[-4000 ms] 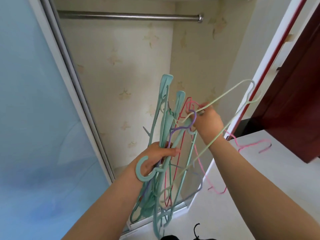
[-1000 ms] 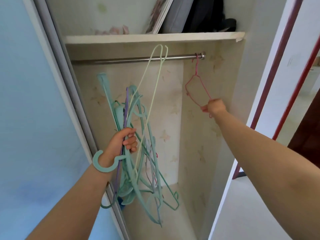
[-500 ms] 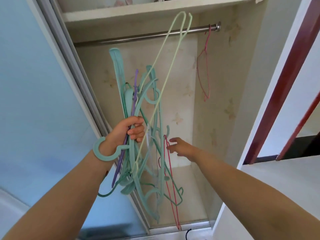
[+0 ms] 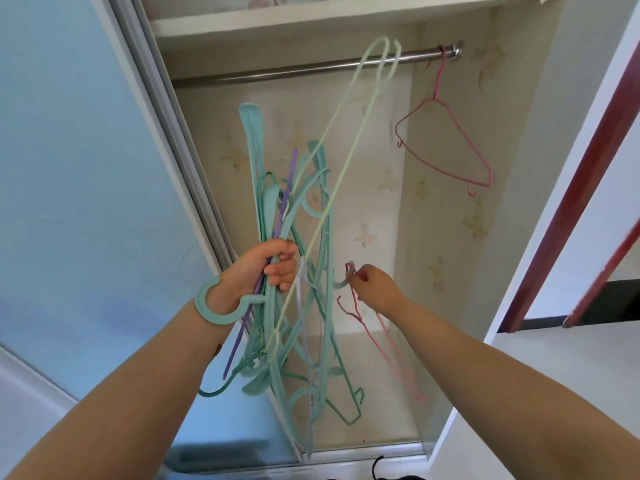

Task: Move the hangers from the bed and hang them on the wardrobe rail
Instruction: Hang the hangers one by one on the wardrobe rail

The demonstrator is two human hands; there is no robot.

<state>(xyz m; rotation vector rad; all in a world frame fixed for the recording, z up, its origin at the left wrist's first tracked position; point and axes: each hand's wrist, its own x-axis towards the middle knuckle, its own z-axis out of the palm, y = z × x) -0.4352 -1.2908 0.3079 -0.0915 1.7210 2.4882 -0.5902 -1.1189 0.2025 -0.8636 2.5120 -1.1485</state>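
My left hand (image 4: 260, 271) grips a bundle of hangers (image 4: 294, 282), mostly teal plastic with a purple one and a pale green wire one, held upright in front of the open wardrobe. One teal hook circles my left wrist. My right hand (image 4: 372, 285) pinches the hook of a pink wire hanger (image 4: 384, 344) at the bundle's right side. Another pink wire hanger (image 4: 446, 147) hangs on the metal wardrobe rail (image 4: 294, 69) near its right end.
A white shelf (image 4: 311, 19) runs just above the rail. The blue sliding door (image 4: 86, 202) stands to the left, a dark red door frame (image 4: 571, 202) to the right. Something black lies on the floor at the bottom edge (image 4: 381, 472).
My right hand let go of the pink hanger now on the rail, came down to the bundle and took hold of a second pink hanger's hook. The left hand keeps its grip.
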